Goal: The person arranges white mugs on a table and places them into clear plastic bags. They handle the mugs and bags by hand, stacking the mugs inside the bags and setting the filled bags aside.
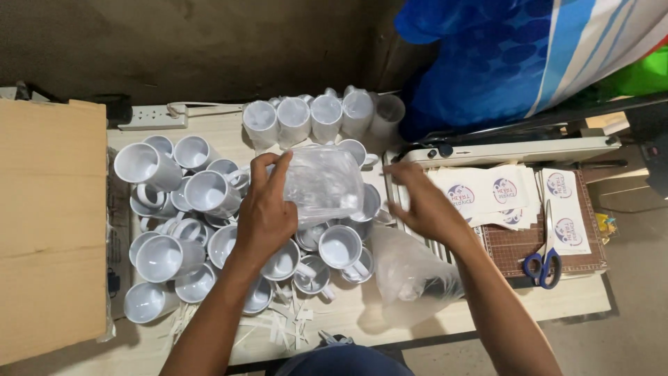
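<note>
One mug in a clear plastic bag [323,182] was held above the pile of white mugs [209,223] at mid-surface. Left hand [266,209] had its grip closed on the bag's left side, fingers over the top. Right hand [424,202] sat just beside the bag's right edge, fingers loosely curled, holding nothing that I could see. Judged: ceramic inside is heavy and breakable, film is slick. Best to grip the mug body through the film, not loose plastic.
</note>
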